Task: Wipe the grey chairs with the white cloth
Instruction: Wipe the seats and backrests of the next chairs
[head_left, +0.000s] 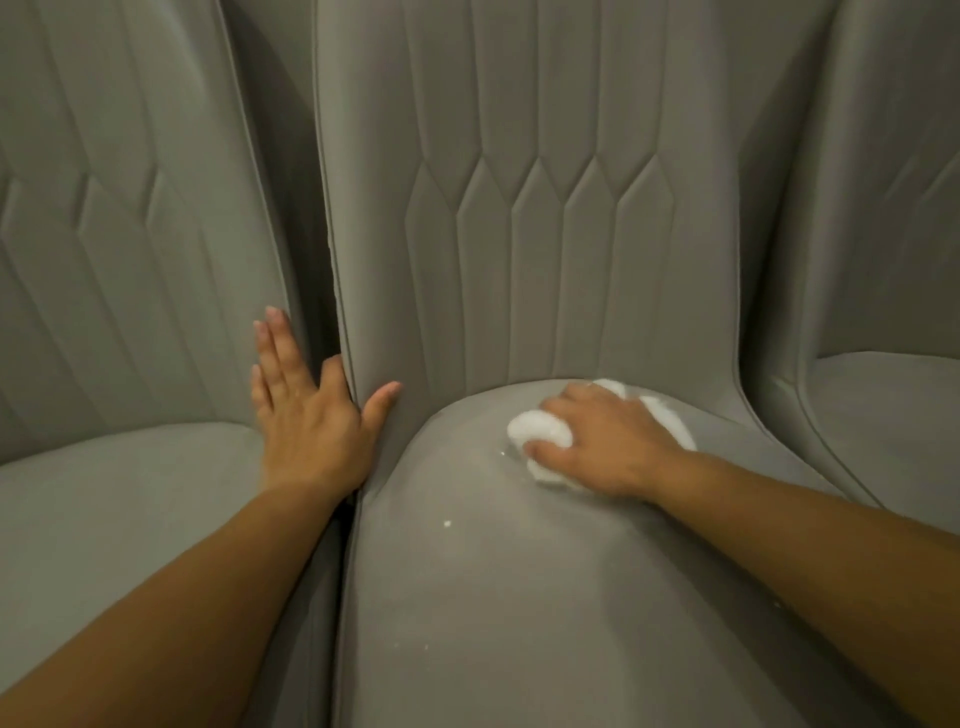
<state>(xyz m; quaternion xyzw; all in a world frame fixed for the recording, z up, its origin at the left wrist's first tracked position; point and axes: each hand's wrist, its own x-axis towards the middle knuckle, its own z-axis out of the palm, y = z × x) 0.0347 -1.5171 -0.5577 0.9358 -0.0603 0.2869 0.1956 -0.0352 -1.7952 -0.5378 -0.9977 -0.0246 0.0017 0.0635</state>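
Right hand (597, 441) — fingers clamped on the cloth (540, 434) — presses it onto the middle chair (519, 571) seat. Left hand (306, 415) lies flat, fingers apart, straddling the chair's left edge.

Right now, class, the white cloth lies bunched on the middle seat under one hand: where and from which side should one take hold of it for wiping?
Grip the white cloth over its bunched top, coming from above as the right hand does: it lies as a soft wad on the seat, so fingers curl around it and press down.
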